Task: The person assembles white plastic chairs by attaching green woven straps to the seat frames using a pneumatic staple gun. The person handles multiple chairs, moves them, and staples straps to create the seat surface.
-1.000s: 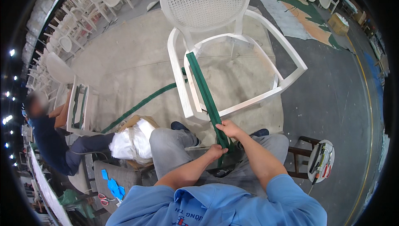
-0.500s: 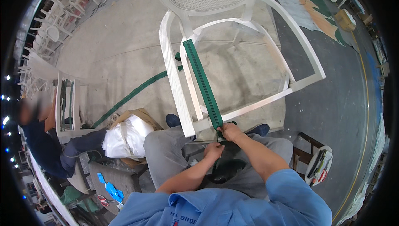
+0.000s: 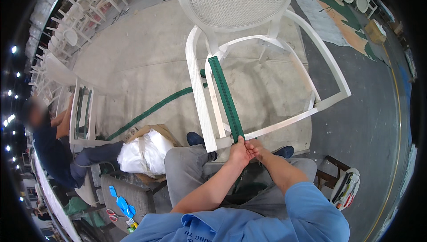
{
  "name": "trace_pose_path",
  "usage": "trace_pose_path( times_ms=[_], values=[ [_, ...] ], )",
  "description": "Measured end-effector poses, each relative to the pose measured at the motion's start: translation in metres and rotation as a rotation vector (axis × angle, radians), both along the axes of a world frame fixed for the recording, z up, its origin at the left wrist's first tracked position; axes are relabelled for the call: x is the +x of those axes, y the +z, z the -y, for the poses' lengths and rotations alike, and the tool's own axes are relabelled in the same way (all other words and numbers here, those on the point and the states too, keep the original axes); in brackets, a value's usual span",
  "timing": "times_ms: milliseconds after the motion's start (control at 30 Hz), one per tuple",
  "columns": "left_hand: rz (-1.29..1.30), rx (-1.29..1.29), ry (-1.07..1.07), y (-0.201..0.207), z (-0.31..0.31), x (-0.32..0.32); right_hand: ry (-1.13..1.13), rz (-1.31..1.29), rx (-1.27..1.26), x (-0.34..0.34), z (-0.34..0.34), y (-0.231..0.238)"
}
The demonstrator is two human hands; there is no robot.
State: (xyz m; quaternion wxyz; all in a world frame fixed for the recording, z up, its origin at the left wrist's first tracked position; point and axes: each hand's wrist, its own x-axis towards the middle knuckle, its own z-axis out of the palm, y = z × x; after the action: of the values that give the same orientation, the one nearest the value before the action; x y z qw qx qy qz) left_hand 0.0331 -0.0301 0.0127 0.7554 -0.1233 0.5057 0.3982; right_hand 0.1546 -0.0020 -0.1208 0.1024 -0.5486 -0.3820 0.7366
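Note:
A white wooden armchair frame [image 3: 202, 104] with a woven oval back [image 3: 238, 1] stands before me, its seat opening bare apart from one band. That band is a green webbing strap [image 3: 226, 97] with dark lines, stretched from the back rail to the front rail. My left hand [image 3: 240, 153] is closed on the strap at the front rail, thumb on top. Against it lies my right hand [image 3: 257, 149], fingers curled; what they hold is hidden. More green strap [image 3: 151, 110] trails over the floor to the left, and some hangs below my hands.
A co-worker [image 3: 53, 139] sits at the left by another white chair frame [image 3: 73, 142]. A box with white plastic [image 3: 147, 150] stands by my left knee. Scissors [image 3: 113, 215] lie on a grey seat [image 3: 129, 193]. A stool with tools [image 3: 344, 188] is at my right.
My left hand has moved up from the hanging strap end to the front rail and gripped the strap there. My right hand has shifted just beside it. The view has shifted slightly.

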Motion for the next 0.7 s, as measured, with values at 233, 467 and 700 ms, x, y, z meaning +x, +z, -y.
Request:
trace_pose_path(
  times_ms=[233,467,700],
  values=[
    [0.006,0.023,0.066,-0.012,0.000,0.003,-0.106,0.485,0.358,0.002,0.015,0.051],
    [-0.073,-0.016,0.054,0.000,0.003,-0.007,-0.571,-0.439,-0.603,-0.027,0.042,0.086],
    [-0.017,-0.016,-0.038,0.002,-0.004,0.007,-0.734,-0.790,-0.658,-0.022,0.006,-0.022]
  ],
)
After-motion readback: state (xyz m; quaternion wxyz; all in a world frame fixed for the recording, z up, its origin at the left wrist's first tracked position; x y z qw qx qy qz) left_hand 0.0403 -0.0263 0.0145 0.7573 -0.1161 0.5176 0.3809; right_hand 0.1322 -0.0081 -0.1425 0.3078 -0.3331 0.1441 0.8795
